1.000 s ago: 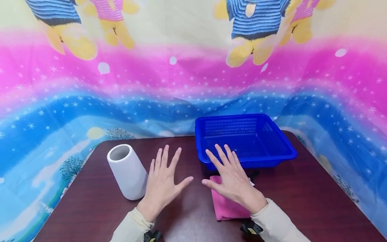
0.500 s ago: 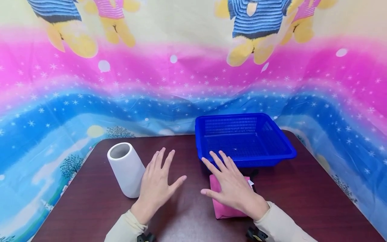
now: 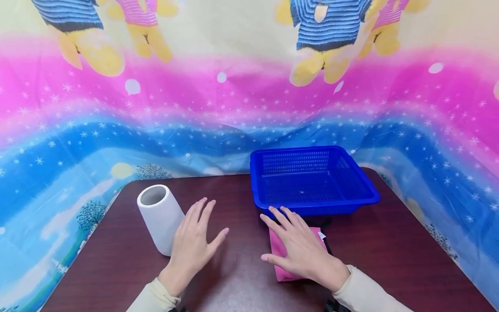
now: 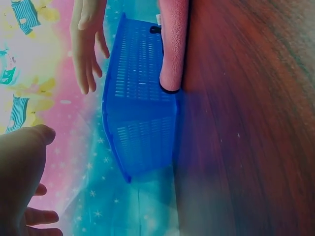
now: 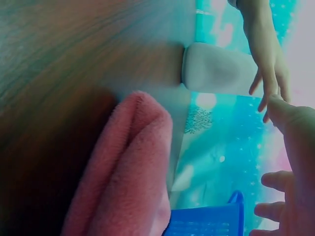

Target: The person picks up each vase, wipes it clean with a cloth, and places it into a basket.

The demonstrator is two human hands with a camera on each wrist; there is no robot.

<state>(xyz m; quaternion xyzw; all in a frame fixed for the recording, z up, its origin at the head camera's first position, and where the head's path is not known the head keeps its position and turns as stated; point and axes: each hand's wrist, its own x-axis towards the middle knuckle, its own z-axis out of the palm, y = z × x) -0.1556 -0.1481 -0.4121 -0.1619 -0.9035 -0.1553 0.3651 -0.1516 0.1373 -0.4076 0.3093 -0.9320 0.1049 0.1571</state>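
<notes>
My left hand [image 3: 192,247] is held over the table just right of a white tapered vase [image 3: 157,221], fingers spread and nothing in them. The vase stands upright with its round mouth facing up. My right hand [image 3: 300,249] hovers above a folded pink cloth item [image 3: 281,264], fingers spread and holding nothing. That item looks plush, with a white tag and a dark edge or cord; the hand hides part of it from the head view. In the right wrist view the pink cloth [image 5: 133,167] lies on the table below the hand.
A blue perforated plastic basket [image 3: 312,209] sits at the back right of the dark wooden table [image 3: 234,277], right behind the pink cloth. A patterned curtain [image 3: 218,104] hangs behind the table and along its sides.
My left hand has moved left and a little toward me, now overlapping the vase's right side. My right hand has drawn slightly nearer to me. The vase, basket and cloth stay put.
</notes>
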